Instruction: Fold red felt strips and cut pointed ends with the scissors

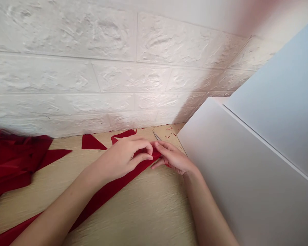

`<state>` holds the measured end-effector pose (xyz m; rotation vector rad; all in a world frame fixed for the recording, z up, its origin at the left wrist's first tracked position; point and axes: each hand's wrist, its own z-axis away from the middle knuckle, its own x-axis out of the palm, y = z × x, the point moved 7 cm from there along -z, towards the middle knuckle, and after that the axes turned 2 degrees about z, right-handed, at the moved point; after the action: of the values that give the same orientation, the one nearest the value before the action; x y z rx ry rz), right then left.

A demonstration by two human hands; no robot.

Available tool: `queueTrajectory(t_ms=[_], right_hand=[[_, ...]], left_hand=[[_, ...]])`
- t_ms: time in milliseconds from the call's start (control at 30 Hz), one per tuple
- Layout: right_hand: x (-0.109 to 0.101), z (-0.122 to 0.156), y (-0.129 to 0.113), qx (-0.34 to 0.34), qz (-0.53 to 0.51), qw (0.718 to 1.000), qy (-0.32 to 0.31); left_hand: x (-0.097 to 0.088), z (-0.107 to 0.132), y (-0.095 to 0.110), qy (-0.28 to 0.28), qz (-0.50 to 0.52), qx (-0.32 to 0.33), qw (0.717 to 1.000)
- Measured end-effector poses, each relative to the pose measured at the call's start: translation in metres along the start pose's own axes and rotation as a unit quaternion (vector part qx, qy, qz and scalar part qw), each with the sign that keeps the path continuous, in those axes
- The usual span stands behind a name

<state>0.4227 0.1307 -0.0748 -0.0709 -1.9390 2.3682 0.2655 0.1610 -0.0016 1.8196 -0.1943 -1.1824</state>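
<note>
A long red fabric strip point(123, 180) runs from the lower left up to my hands. My left hand point(124, 153) is closed in a pinch over its upper end, thumb and forefinger nearly meeting at the cloth. My right hand point(173, 157) grips that same end from the right, thumb on top. A pointed metal blade, apparently of scissors point(157, 135), sticks out beyond my right hand; the rest is hidden behind the fingers. A small red bit shows under the right palm, and I cannot tell whether it is cloth or a handle.
A heap of red fabric point(10, 164) lies at the left. Cut red pieces point(92, 142) and small red scraps point(170, 129) are scattered along the wall on the pale wooden surface point(143, 212). A white brick-patterned wall point(113, 75) rises behind; a white panel point(233, 164) stands close on the right.
</note>
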Motion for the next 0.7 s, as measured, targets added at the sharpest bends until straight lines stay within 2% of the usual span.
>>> queueTrajectory(t_ms=[100,167,300,433,567,700], right_hand=[[0.013,0.005,0.012,0.143,0.020,0.983,-0.112],[0.013,0.005,0.012,0.170,0.044,0.978,-0.111],[0.006,0.001,0.005,0.126,0.114,0.985,-0.028],[0.002,-0.002,-0.003,0.041,0.095,0.994,0.033],[0.004,0.000,-0.007,-0.003,0.087,0.995,0.049],[0.008,0.002,-0.011,-0.024,0.117,0.992,0.048]], left_hand=[[0.011,0.000,0.009,-0.026,-0.038,0.019,0.999],[0.017,0.000,0.012,-0.028,-0.044,0.020,0.998],[0.022,-0.003,0.005,-0.003,-0.015,-0.017,1.000],[0.016,-0.005,-0.012,0.037,0.039,-0.084,0.995],[0.008,-0.004,-0.024,0.076,0.075,-0.136,0.985],[0.005,-0.004,-0.025,0.097,0.059,-0.138,0.984]])
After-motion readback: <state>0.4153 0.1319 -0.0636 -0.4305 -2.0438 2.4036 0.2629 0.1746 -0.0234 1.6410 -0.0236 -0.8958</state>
